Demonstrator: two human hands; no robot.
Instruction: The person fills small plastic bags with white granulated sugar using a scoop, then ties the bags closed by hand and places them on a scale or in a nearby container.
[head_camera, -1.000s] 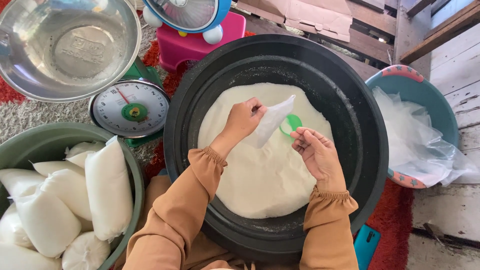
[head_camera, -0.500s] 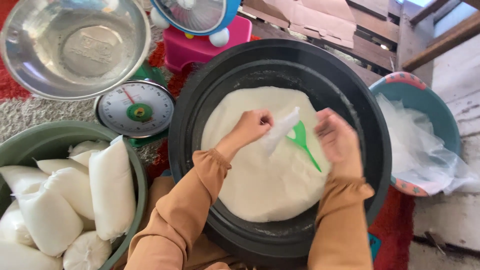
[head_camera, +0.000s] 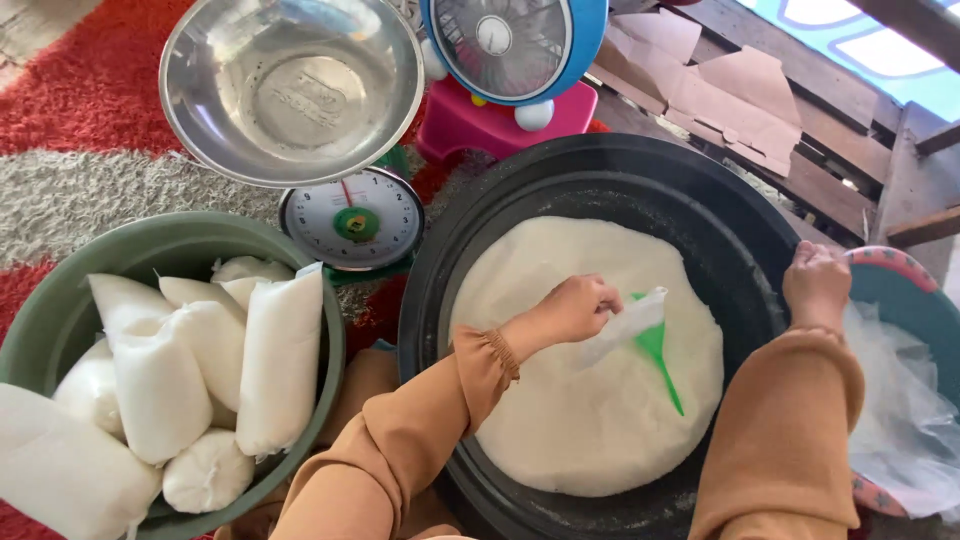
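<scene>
Head view: small clear plastic bag (head_camera: 625, 325) with a green funnel (head_camera: 660, 355) (over white flour (head_camera: 590, 400) in the black tub (head_camera: 480, 250)), pinched by the left hand (head_camera: 578, 308); right hand (head_camera: 817, 283) curls over the tub's rim.

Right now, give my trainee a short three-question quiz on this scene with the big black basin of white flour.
1. True or false: the left hand holds a clear plastic bag over the green plastic scoop.
2. The right hand rests on: A) the black basin's rim, B) the round dial scale, C) the steel bowl.
3. What fills the green tub?

Key: 1 true; 2 A; 3 filled white bags.
</scene>
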